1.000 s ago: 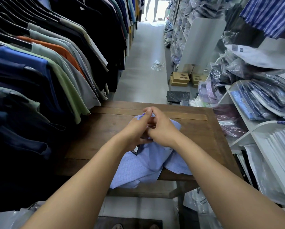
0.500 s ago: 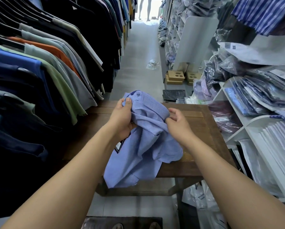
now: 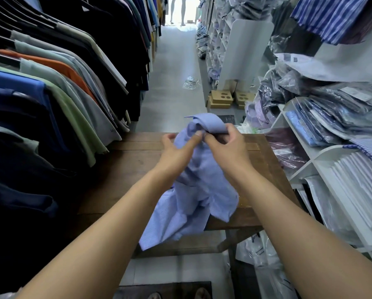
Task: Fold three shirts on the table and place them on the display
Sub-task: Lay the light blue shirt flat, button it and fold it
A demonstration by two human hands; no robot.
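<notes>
A light blue shirt hangs crumpled above the brown wooden table, its lower part draped over the table's near edge. My left hand grips the cloth just below the collar. My right hand pinches the collar at the top, close to the left hand's fingers. The collar arches above both hands. I see only this one shirt on the table.
A rail of hanging shirts lines the left side, touching the table's left edge. White shelves with bagged and folded shirts stand on the right. Cardboard boxes lie on the aisle floor beyond the table. A person's legs show at the far doorway.
The shirt was lifted from the table and raised. My hands spread apart on it, then came back together at the collar, which now stands higher.
</notes>
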